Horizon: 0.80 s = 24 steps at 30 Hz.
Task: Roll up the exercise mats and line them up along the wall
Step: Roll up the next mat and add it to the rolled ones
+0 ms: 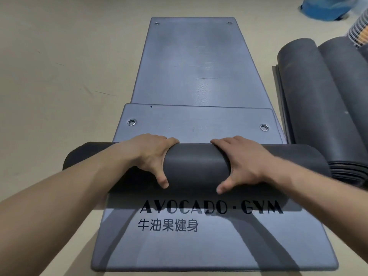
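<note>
Left hand and right hand both clasp the rolled dark mat. I count two rolls at right; logo mat and far mat lie flat, not yet rolled.

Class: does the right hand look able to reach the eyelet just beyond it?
Probably yes: the eyelet lies bare just past the right hand, though that hand must first release the rolled mat.

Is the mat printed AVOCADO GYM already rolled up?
No: the printed mat lies flat on the floor, while the left hand and right hand grip a dark rolled mat lying across it.
</note>
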{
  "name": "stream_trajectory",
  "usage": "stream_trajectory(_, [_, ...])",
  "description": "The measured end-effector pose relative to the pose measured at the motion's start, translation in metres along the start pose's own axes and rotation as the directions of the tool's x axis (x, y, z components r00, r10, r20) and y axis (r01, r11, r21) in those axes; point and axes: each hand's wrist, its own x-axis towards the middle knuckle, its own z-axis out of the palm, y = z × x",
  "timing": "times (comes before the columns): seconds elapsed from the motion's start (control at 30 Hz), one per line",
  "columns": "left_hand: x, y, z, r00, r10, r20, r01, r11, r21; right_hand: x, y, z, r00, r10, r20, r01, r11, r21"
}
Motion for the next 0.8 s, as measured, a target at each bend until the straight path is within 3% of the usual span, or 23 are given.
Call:
stream_trajectory(0.07, [0.005, -0.004, -0.007, 0.999, -0.013, 0.032, 0.017, 0.995, -0.097, -0.014, -0.012, 0.018, 0.991, 0.028, -0.132, -0.046, 0.99, -0.135])
stream_trajectory(0.13, [0.006, -0.004, -0.009, 1.0, -0.007, 0.021, 0.01, 0.991, -0.133, -0.012, -0.011, 0.022, 0.987, 0.022, -0.157, -0.048, 0.986, -0.159])
stream_trajectory(0.3, [-0.011, 0.015, 0.031, 0.937, -0.027, -0.347, 0.097, 0.978, 0.186, 0.018, 0.006, -0.016, 0.999, 0.012, -0.045, -0.013, 0.999, -0.034])
stream_trajectory(0.5, [0.008, 0.0, 0.004, 0.941, -0.02, -0.337, 0.043, 0.997, 0.06, 0.007, 0.0, 0.025, 0.939, 0.003, -0.343, -0.095, 0.963, -0.251])
stream_trajectory(0.67, [0.003, 0.007, 0.022, 0.89, -0.084, -0.448, 0.182, 0.967, 0.179, 0.03, 0.012, -0.004, 0.967, -0.024, -0.252, -0.045, 0.963, -0.264])
stream_trajectory(0.8, [0.008, 0.006, -0.018, 0.956, -0.117, -0.269, 0.147, 0.985, 0.094, 0.038, 0.013, -0.026, 0.995, -0.006, -0.103, -0.009, 0.99, -0.141])
